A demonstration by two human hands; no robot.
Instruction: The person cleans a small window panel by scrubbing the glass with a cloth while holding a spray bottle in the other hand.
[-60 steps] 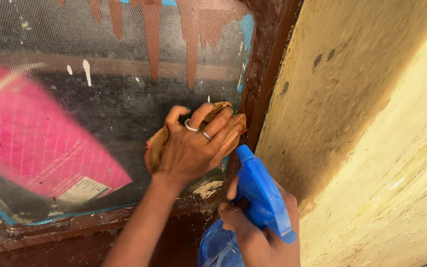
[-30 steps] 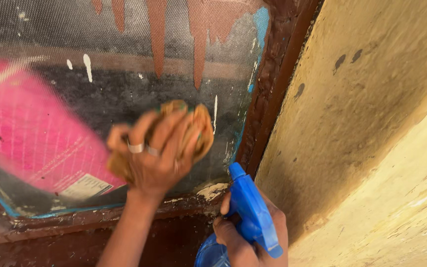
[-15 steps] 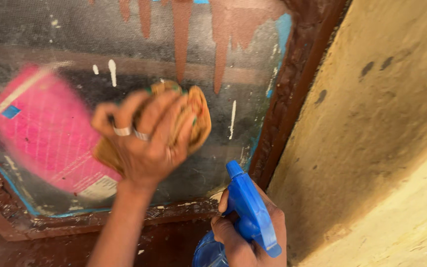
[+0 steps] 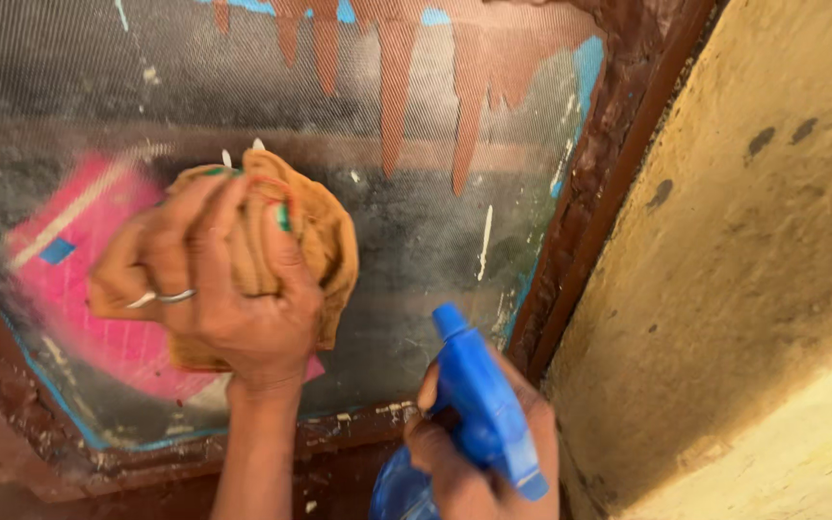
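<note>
I see my left hand (image 4: pixel 214 289) closed around a crumpled orange-brown cloth (image 4: pixel 310 241), which it presses flat against the dirty mesh-covered window pane (image 4: pixel 416 241). The cloth lies up and to the left of the other hand, in the middle of the pane, and covers part of a pink rectangular sheet (image 4: pixel 79 279) that shows behind the mesh. My right hand (image 4: pixel 479 453) is lower, near the bottom right corner of the dark red-brown frame (image 4: pixel 589 202), and it grips the blue plastic spray bottle (image 4: pixel 479 404). The long axis of the sprayer head points up and left, toward the pane. The bottle body is translucent blue; I cannot tell how much liquid it contains. The rough yellow wall (image 4: pixel 772 289) stands to the right.
</note>
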